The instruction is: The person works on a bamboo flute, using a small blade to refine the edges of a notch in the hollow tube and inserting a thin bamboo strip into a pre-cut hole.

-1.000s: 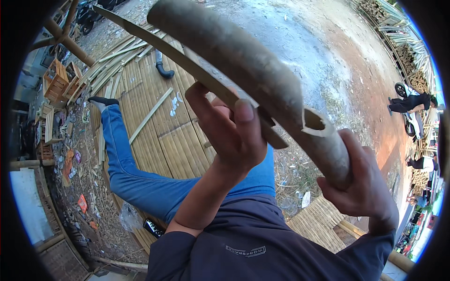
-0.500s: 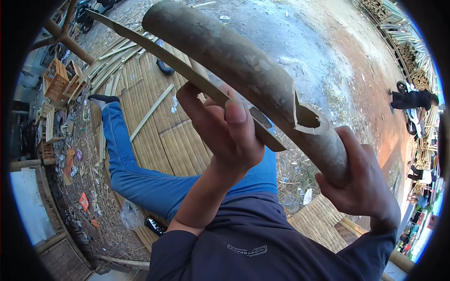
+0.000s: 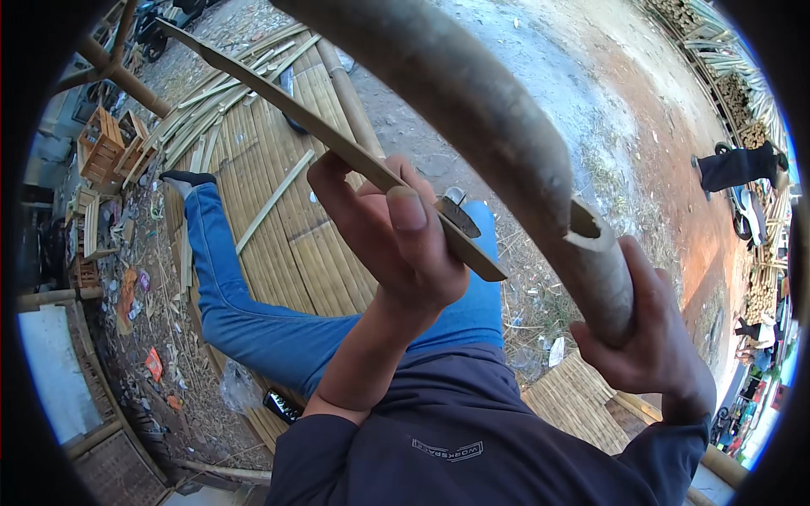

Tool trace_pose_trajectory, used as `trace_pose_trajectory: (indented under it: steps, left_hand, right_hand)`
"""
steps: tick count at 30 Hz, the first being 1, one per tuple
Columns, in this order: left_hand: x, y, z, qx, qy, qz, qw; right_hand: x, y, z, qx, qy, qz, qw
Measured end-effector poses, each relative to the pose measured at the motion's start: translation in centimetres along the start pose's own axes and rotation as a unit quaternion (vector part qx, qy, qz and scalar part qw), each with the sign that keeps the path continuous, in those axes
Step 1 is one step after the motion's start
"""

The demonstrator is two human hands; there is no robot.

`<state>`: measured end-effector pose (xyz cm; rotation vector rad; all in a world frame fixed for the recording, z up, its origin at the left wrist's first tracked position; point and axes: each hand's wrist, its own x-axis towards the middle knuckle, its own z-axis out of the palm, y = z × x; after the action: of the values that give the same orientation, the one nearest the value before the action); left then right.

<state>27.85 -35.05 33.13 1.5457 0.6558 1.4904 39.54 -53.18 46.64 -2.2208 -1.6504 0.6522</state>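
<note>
My left hand (image 3: 396, 232) is closed on a long, thin bamboo strip (image 3: 291, 110), which slants from the upper left toward my lap. By its lower end, a small dark piece (image 3: 460, 221) shows beside the fingers; I cannot make out what it is. My right hand (image 3: 654, 337) wraps round the narrow end of a thick bamboo tube (image 3: 456, 93). Above that grip the tube has a notch (image 3: 586, 226) cut into it. Its thick part rises to the upper left, apart from the strip, and its far end runs out of view.
My outstretched leg (image 3: 224, 261) lies on a bamboo-slat platform (image 3: 278, 202). Loose strips (image 3: 202, 110) are heaped at its far end, near wooden crates (image 3: 103, 148). A phone (image 3: 280, 405) lies by my hip. Right, a person (image 3: 738, 169) stands near a motorbike and stacked bamboo (image 3: 755, 291).
The bamboo tube has swung up and to the right, away from the strip, and looks larger. My left hand and the strip shifted slightly. The person at right has moved.
</note>
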Motion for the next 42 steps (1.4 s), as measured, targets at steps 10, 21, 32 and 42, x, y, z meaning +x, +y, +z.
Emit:
trace_pose_trajectory:
  steps: [10,21,32,42]
  left_hand:
    - [-0.2,0.0,0.2,-0.014,0.011,-0.012,1.0]
    - [0.0,-0.2,0.1,-0.026,0.013,-0.022,0.999]
    - [0.6,0.1,-0.2,-0.063,0.017,-0.047,0.997]
    - [1.1,0.3,-1.5,-0.077,0.025,-0.064,0.995]
  right_hand:
    - [-1.0,1.2,1.2,0.12,0.135,0.069,0.981]
    - [0.2,0.3,2.1,0.054,-0.012,0.045,0.997]
    - [-1.3,1.0,2.1,0.179,0.209,0.092,0.957]
    - [0.3,0.7,3.1,0.153,0.074,0.026,0.985]
